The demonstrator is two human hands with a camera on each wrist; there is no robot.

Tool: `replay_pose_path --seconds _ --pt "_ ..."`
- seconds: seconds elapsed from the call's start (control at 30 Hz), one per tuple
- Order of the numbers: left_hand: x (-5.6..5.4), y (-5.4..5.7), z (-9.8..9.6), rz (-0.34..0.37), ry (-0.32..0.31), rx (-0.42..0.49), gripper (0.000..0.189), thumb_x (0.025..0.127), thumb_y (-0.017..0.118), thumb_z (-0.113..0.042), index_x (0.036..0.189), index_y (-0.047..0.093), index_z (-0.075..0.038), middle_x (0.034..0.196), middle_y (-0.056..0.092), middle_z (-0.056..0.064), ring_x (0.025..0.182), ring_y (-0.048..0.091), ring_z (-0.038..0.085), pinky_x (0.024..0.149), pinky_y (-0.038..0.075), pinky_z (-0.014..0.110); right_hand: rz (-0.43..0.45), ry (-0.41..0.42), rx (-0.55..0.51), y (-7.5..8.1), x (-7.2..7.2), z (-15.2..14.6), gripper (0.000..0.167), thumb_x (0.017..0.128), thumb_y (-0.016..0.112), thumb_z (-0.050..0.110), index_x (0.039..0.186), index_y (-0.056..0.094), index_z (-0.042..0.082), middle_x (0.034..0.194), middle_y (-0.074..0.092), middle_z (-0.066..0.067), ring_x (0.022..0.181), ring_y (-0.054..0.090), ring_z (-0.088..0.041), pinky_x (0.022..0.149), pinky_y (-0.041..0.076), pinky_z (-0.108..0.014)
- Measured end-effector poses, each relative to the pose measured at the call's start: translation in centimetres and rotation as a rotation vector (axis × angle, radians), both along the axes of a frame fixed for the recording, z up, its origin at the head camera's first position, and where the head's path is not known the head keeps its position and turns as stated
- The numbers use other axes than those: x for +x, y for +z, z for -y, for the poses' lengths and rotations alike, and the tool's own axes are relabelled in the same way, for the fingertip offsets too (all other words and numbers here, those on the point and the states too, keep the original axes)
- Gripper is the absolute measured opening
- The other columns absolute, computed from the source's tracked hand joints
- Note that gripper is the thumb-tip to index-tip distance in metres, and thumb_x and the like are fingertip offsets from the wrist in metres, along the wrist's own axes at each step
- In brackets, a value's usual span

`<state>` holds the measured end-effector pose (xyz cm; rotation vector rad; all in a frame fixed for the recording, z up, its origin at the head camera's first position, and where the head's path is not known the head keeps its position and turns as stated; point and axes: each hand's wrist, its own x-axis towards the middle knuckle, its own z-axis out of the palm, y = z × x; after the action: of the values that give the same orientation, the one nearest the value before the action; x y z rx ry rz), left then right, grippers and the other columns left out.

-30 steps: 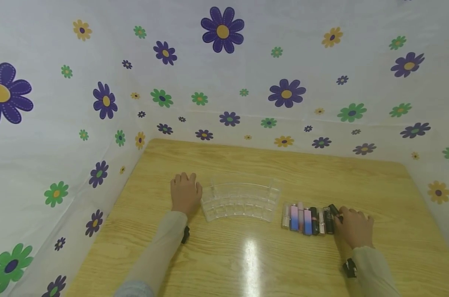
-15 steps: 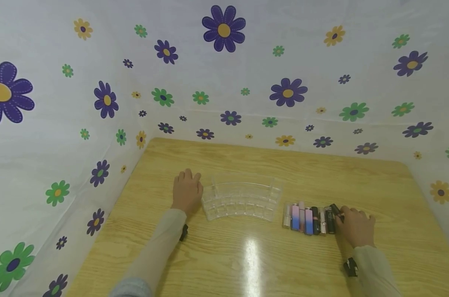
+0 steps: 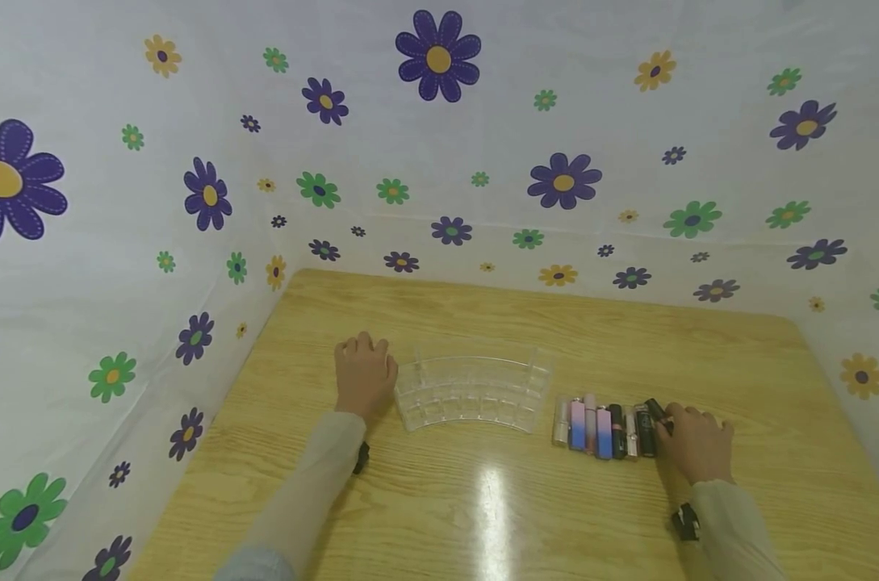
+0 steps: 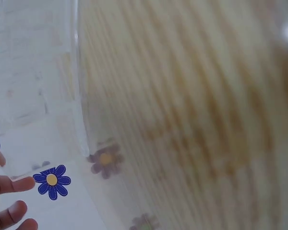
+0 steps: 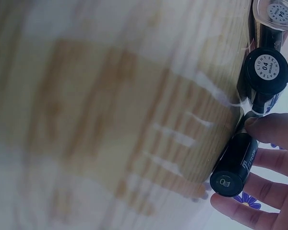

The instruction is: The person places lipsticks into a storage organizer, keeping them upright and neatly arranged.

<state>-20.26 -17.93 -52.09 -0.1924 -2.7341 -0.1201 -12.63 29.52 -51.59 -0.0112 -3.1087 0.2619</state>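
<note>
A clear plastic organizer with stepped rows of compartments sits on the wooden table. My left hand is at its left end, fingers loosely bent and the thumb side right at the edge. In the left wrist view, spread fingertips show by the see-through wall. To the right lies a row of several lipsticks, among them two pink-and-blue tubes. My right hand pinches a black lipstick at the right end of this row, thumb on one side and fingers on the other. Its neighbour is another black lipstick.
The wooden table has a bright light reflection near its front. A white flower-print sheet stands behind the table and along its sides. The organizer lies between the left hand and the lipstick row.
My left hand's fingers shift slightly beside the organizer, straightening a little and then bending again. The right hand, the lipsticks and the organizer stay in place.
</note>
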Motion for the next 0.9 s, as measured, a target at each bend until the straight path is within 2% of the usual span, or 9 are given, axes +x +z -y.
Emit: replay_pose_path --seconds 0.13,0.27,0.5,0.7,0.9 --pt "0.6 -0.3 -0.2 0.016 0.024 0.024 0.036 0.088 0.051 -0.032 0.107 0.062 -0.003 0.095 0.055 0.014 0.09 0.053 0.033 0.09 0.038 0.052 0.008 -0.001 -0.004 -0.1 0.0 0.0 0.03 0.087 0.06 0.019 0.106 0.06 -0.003 0.101 0.063 -0.031 0.087 0.058 -0.05 0.085 0.032 -0.073" --pt "1.0 -0.8 -0.2 -0.004 0.032 0.023 0.04 0.088 0.051 -0.036 0.106 0.062 -0.003 0.096 0.057 0.015 0.09 0.054 0.034 0.089 0.038 0.052 0.006 -0.006 -0.01 0.0 0.0 0.0 0.03 0.086 0.06 0.02 0.105 0.061 -0.003 0.101 0.063 -0.031 0.086 0.059 -0.049 0.084 0.033 -0.073" --pt "1.1 -1.1 -0.3 -0.025 0.06 0.012 0.037 0.087 0.05 -0.034 0.103 0.061 -0.002 0.095 0.058 0.017 0.09 0.055 0.035 0.089 0.039 0.052 0.005 -0.003 -0.005 0.1 0.0 0.1 0.031 0.086 0.061 0.021 0.106 0.061 -0.003 0.101 0.063 -0.031 0.084 0.059 -0.048 0.082 0.034 -0.072" --pt "1.2 -0.8 -0.4 0.015 0.07 0.013 0.038 0.088 0.048 -0.035 0.098 0.063 -0.001 0.095 0.06 0.017 0.091 0.054 0.035 0.09 0.038 0.051 -0.014 -0.002 -0.005 0.1 0.0 0.2 0.03 0.086 0.06 0.021 0.106 0.061 -0.003 0.101 0.063 -0.031 0.084 0.06 -0.048 0.082 0.035 -0.073" --pt "1.2 -0.6 -0.3 0.058 0.048 0.042 0.039 0.089 0.046 -0.035 0.098 0.064 -0.001 0.098 0.06 0.017 0.095 0.054 0.035 0.091 0.038 0.051 -0.015 -0.001 0.002 0.0 0.1 0.0 0.031 0.087 0.06 0.02 0.106 0.061 -0.004 0.101 0.063 -0.032 0.085 0.059 -0.049 0.083 0.034 -0.074"
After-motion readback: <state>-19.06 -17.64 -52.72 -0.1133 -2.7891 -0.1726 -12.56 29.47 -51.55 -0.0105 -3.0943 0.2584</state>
